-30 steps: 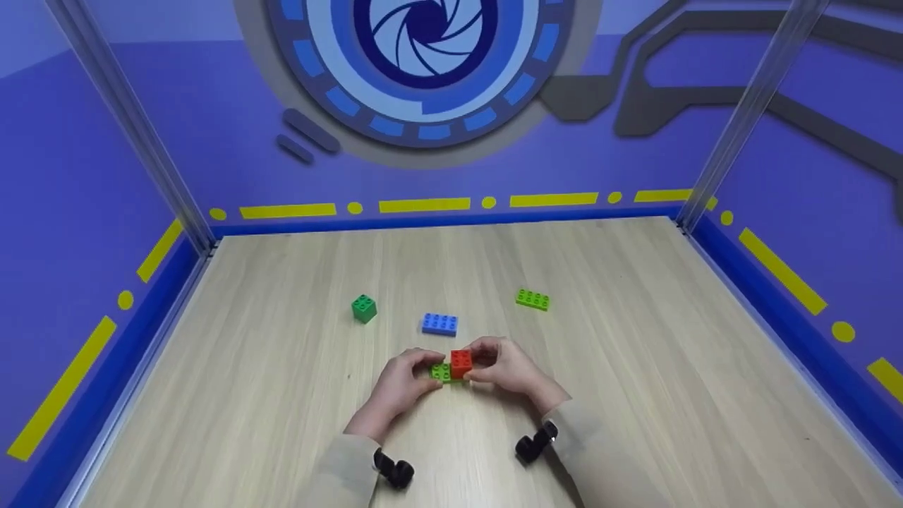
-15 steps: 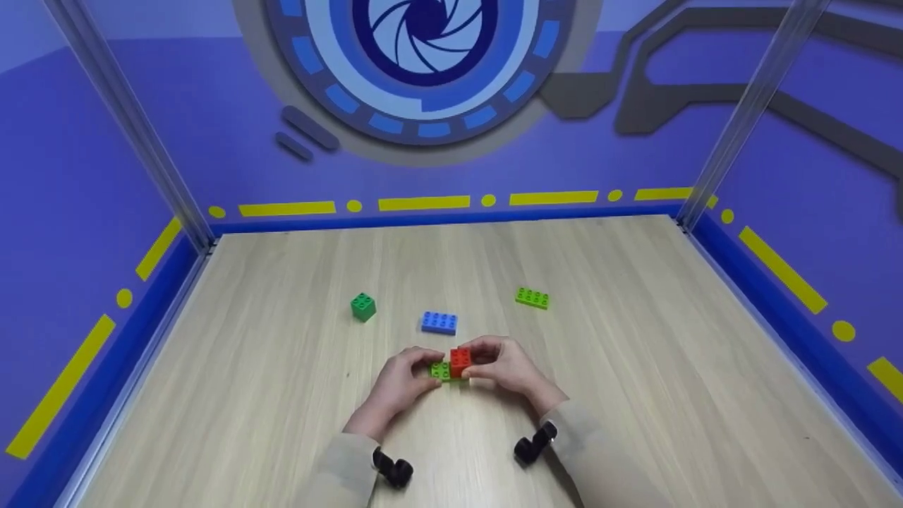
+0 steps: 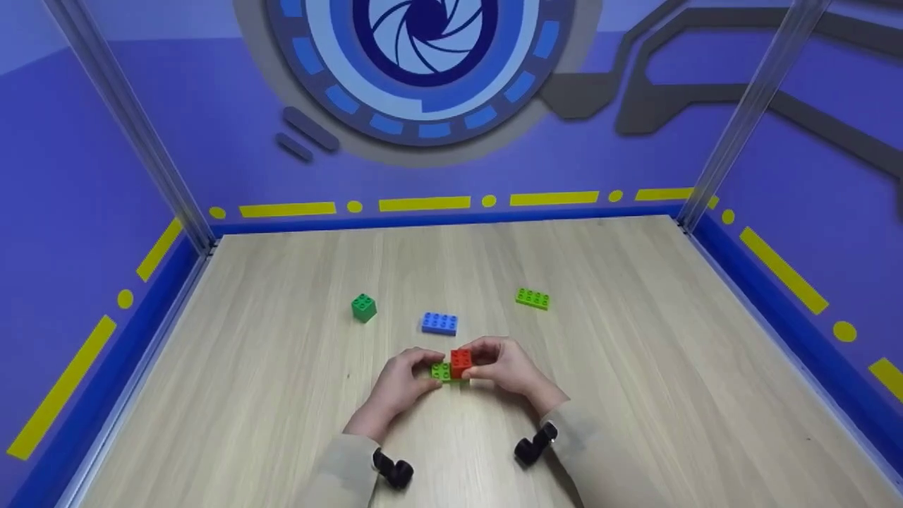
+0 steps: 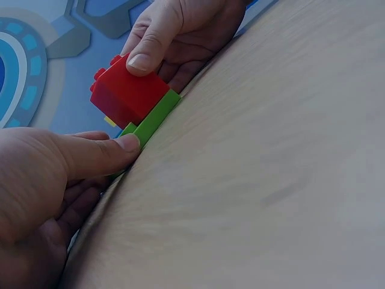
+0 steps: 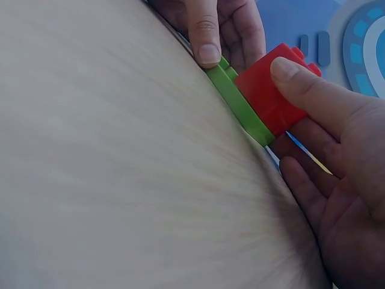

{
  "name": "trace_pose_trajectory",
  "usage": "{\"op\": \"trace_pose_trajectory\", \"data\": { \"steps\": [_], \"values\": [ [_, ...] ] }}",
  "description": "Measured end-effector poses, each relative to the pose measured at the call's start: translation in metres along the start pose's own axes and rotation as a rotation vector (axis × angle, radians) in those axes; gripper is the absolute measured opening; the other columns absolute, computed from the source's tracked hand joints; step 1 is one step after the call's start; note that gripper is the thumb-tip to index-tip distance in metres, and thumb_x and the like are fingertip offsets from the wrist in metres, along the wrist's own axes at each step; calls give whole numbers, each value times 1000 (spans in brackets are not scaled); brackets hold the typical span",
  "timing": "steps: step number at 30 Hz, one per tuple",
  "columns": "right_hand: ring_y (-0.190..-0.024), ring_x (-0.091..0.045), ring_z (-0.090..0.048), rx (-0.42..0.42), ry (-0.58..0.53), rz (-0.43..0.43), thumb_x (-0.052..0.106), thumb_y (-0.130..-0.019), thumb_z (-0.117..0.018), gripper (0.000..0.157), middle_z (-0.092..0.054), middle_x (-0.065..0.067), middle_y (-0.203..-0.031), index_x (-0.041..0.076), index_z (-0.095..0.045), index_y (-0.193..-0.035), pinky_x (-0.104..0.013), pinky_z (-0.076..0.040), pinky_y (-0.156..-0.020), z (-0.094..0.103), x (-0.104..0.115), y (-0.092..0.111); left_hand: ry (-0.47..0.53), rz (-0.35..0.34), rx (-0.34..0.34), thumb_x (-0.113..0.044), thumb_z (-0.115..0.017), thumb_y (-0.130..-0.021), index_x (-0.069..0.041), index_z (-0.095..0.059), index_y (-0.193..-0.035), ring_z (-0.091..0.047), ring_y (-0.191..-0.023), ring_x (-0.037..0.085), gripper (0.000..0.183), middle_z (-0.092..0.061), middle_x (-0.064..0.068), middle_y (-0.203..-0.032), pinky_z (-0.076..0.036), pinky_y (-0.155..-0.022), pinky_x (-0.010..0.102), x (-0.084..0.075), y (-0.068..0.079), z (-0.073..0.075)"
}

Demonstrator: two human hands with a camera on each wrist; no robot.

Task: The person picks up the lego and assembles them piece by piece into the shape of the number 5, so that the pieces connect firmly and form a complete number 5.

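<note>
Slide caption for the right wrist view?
Right hand pinches a red block on a green plate, whose other end the left hand holds.

The red brick (image 3: pixel 461 365) hides part of the light-green brick (image 3: pixel 441 372) beneath it; both sleeves (image 3: pixel 340 468) (beige ones) run off the head view's bottom edge.

- From my remote station I count one red brick (image 3: pixel 461 362), one blue brick (image 3: pixel 439 324), one dark-green brick (image 3: pixel 364 308), two lime-green bricks (image 3: pixel 532 299) (image 3: pixel 441 372): five in all.
- Two bare hands (image 3: pixel 403 384) (image 3: pixel 511 367), two black wrist cameras (image 3: pixel 399 473) (image 3: pixel 528 450) on my head feed.
- One wooden table (image 3: pixel 282 339).
</note>
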State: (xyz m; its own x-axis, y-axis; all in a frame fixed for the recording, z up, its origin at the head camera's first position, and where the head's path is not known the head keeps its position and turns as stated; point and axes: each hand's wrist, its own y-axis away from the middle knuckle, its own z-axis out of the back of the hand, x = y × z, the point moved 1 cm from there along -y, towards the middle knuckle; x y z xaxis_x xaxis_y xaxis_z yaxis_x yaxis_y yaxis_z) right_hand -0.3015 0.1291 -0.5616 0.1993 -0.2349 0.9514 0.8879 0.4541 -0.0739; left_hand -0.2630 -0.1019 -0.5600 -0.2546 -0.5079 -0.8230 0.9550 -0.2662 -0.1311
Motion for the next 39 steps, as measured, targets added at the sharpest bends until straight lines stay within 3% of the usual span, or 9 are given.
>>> {"op": "trace_pose_trajectory", "data": {
  "steps": [16, 24, 39],
  "values": [
    [-98, -15, -72, 6, -27, -15, 5, -83, -84, 37, -76, -21, -110, -4, -72, -117, -20, -58, -89, -1, 0, 3, 17, 10, 2, -5, -81, -85, -8, -72, -123, -63, -125, 33, 39, -72, 10, -125, -49, -111, 52, -1, 3, -1],
    [-96, -8, -72, 4, -37, -17, 6, -82, -85, 39, -76, -21, -110, -6, -72, -117, -16, -57, -87, 0, 0, 1, 10, 9, 4, -6, -81, -86, -9, -72, -124, -63, -126, 32, 39, -72, 9, -125, -49, -111, 51, -2, 1, 0],
    [-97, -10, -71, -2, -29, -38, 7, -82, -86, 40, -76, -19, -111, -4, -72, -117, -17, -57, -87, 0, 3, 1, 42, 29, 5, -4, -82, -85, -8, -72, -123, -62, -127, 34, 40, -72, 10, -126, -47, -112, 53, -3, 1, 1]
  ]
}}
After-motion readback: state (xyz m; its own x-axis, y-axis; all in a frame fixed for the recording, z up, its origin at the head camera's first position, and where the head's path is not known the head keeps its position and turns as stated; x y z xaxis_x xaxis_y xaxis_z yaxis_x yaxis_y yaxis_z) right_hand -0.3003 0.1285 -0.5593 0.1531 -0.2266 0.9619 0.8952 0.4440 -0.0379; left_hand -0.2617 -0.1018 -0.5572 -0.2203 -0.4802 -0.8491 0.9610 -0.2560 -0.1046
